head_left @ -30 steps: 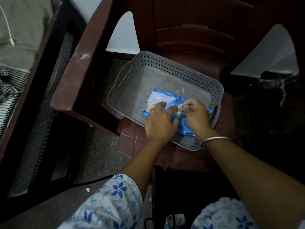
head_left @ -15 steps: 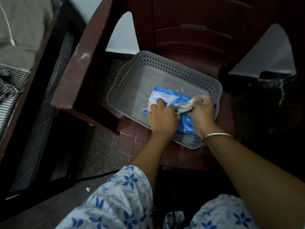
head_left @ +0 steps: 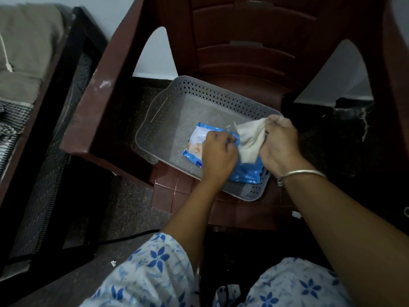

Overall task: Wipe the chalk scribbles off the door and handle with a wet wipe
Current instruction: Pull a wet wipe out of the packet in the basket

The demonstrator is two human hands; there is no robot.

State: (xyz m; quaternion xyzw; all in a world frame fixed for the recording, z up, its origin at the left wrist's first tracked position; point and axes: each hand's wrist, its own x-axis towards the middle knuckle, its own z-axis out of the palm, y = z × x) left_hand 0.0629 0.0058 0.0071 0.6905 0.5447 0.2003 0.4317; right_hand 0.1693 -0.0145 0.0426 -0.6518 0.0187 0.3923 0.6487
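Chair seat (head_left: 243,209), right hand (head_left: 281,145) pinching wipe (head_left: 250,140)

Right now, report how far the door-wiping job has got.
Done: the wipe pack lies in the grey basket on the chair, and a wet wipe is mostly out of it. In hand: the right hand grips that wipe while the left hand presses the pack down. Left: all the wiping; no door or handle is in view.

Wipes pack (head_left: 197,142) in basket (head_left: 168,103) (on chair (head_left: 243,63))
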